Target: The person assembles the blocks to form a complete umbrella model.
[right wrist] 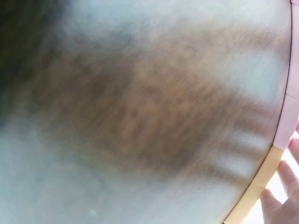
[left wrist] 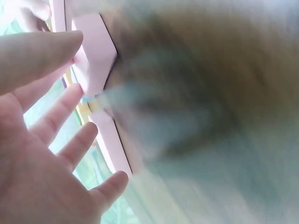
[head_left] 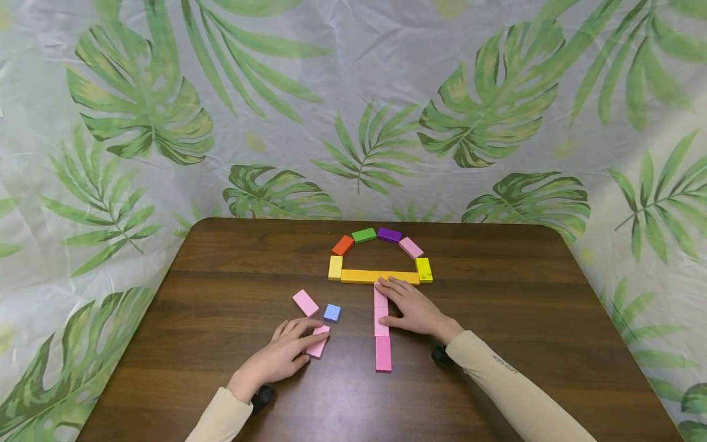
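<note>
My left hand [head_left: 282, 353] is low over the table at the left, its thumb and forefinger at a pink block [head_left: 318, 344]. In the left wrist view the thumb overlaps this block [left wrist: 96, 56], and the other fingers [left wrist: 77, 144] spread loosely. A second pink block [head_left: 305, 303] and a small blue block [head_left: 332, 313] lie just beyond. My right hand [head_left: 417, 310] rests beside a straight column of pink blocks [head_left: 381, 322], its extended fingertips at the top end and its thumb at the side. The column's nearest block [head_left: 383, 354] is darker pink.
Orange blocks [head_left: 359, 277] form a bar across the column's top. Above it an arch runs through pale yellow [head_left: 335, 268], red [head_left: 342, 245], green [head_left: 364, 235], purple [head_left: 390, 234], pink [head_left: 411, 247] and bright yellow [head_left: 423, 270] blocks. The brown table [head_left: 248, 258] ends at a leaf-patterned cloth [head_left: 364, 135].
</note>
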Motion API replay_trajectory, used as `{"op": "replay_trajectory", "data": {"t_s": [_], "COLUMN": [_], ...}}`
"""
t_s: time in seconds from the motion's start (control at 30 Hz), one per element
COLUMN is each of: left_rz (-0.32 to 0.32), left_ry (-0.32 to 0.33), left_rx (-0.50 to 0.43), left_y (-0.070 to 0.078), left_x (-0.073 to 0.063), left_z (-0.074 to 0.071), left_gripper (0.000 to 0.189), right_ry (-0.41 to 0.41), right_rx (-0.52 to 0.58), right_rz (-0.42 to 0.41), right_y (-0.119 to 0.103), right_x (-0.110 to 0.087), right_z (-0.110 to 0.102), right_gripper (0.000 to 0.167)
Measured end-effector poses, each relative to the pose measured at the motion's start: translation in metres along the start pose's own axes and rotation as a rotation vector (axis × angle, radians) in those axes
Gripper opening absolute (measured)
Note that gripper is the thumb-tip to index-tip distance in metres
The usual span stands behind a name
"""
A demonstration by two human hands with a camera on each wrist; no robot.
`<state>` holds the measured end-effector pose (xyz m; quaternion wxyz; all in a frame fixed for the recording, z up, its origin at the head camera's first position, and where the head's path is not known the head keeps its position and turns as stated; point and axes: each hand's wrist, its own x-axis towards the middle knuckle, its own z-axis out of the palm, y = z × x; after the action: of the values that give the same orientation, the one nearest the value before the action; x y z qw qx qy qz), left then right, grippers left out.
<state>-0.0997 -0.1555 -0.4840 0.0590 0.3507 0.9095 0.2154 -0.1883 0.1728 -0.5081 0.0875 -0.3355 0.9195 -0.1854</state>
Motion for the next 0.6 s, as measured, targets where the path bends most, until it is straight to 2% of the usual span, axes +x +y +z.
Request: {"op": "replay_trajectory", "data": {"t_s": [0.23, 0.33, 0.5, 0.6], "left_rz": [0.042, 0.051, 0.019, 0.022], "left_ry": [0.026, 0.012, -0.042, -0.043], "left_rx": [-0.003, -0.023, -0.068, -0.067], "left_y": [0.009, 0.009, 0.011, 0.014], "left_x": [0.001, 0.002, 0.002, 0.002], "left_z": [0.009, 0.010, 0.010, 0.010], "left_gripper": [0.047, 0.046, 0.046, 0.045], "right_ry": [-0.007, -0.008, -0.005, -0.006], "right_rx": [-0.001, -0.005, -0.010, -0.014], "right_rz": [-0.001, -0.005, -0.009, -0.004], "right_y": [0.001, 0.002, 0.003, 0.003], "right_x": [0.001, 0.002, 0.002, 0.001], "right_z": [0.000, 0.001, 0.001, 0.001], "right_gripper": [0.081, 0.080, 0.080, 0.080]}}
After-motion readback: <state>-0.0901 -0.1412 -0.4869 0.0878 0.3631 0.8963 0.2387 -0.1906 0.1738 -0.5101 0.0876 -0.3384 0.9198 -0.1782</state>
